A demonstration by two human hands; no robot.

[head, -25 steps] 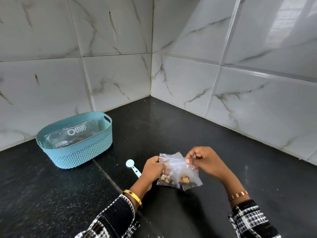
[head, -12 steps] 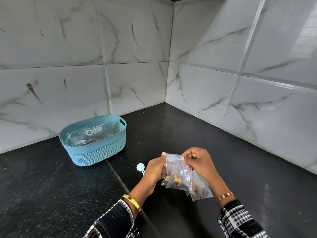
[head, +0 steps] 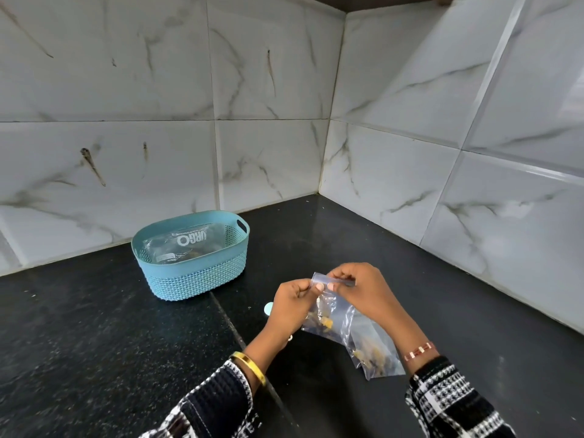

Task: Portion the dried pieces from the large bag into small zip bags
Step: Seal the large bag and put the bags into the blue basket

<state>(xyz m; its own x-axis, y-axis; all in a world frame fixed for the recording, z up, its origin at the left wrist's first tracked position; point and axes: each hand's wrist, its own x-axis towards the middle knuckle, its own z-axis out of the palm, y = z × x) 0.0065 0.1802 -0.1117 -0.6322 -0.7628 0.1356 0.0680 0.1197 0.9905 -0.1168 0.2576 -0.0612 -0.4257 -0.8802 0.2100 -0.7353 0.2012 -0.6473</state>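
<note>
You have lifted the small bag (head: 328,314) off the worktop (head: 94,343), both hands now pinching its zip strip, left hand (head: 289,306) and right hand (head: 360,289), so sealing looks under way.

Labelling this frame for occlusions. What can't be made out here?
- Spoon, head view: only its round tip shows; the left hand hides the rest.
- Zip strip of the held small bag: fingers of the right hand cover it, so sealed or not is unclear.
- Large bag in the basket: contents too dim to identify.
</note>
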